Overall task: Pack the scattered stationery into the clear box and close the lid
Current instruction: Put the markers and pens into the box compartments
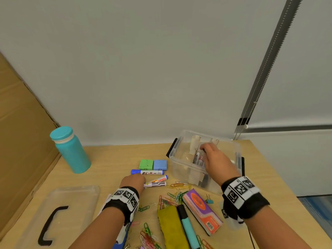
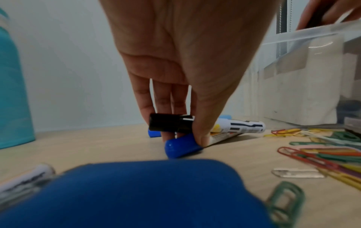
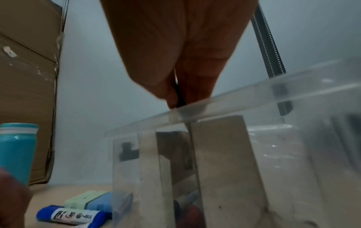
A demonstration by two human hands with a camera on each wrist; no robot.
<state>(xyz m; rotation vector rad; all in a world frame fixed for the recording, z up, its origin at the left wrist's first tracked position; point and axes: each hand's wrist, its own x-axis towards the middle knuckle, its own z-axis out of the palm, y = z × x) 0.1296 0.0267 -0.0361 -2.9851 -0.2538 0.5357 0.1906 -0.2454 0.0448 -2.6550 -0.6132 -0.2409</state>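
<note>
The clear box (image 1: 181, 166) stands open at the back right of the table, with card dividers and a marker (image 1: 197, 158) inside. My right hand (image 1: 213, 155) reaches over its rim and pinches a thin black pen (image 3: 180, 98) between thumb and fingers. My left hand (image 1: 133, 180) is down on the table and pinches two markers at their cap ends, a black-capped one (image 2: 168, 125) and a blue-capped one (image 2: 181, 146). Another blue marker (image 1: 149, 172) lies just beyond them. The clear lid (image 1: 71, 203) with a black handle lies at the front left.
Green (image 1: 146, 164) and blue (image 1: 160, 164) small boxes lie left of the clear box. Several paper clips (image 1: 172, 194), a purple-orange eraser (image 1: 201, 207), a yellow cloth (image 1: 170, 225), a teal highlighter (image 1: 188, 229) and a binder clip (image 1: 209, 201) lie near me. A teal bottle (image 1: 71, 151) stands back left by cardboard (image 1: 21, 141).
</note>
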